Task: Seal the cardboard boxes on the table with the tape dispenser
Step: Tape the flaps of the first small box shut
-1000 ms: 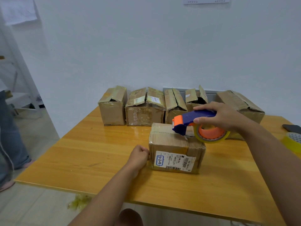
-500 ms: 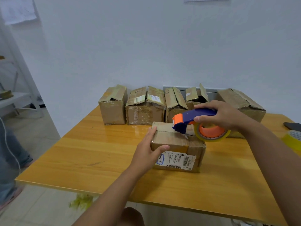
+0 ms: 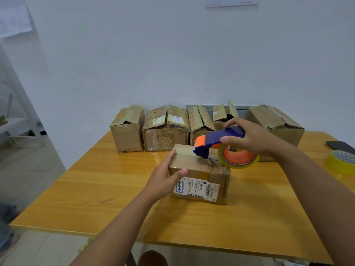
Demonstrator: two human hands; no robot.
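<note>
Tape roll [image 3: 342,163]: cut off by the right picture edge, near the table's right edge; only its left part shows.
Phone [image 3: 340,145]: dark, cropped at the right edge, just behind the tape roll.
Table [image 3: 96,189]: near right corner out of frame.
Fourth box [image 3: 222,114]: lower front hidden behind the right hand [image 3: 253,139] and tape dispenser [image 3: 221,143].
Front box [image 3: 199,173]: left end covered by the left hand [image 3: 163,177]; label print too small to read apart from handwritten digits.
Paper on the wall [image 3: 230,1]: cut by the top edge, marks unreadable.
Bottom left corner: blurred dark shape, cannot tell what.
</note>
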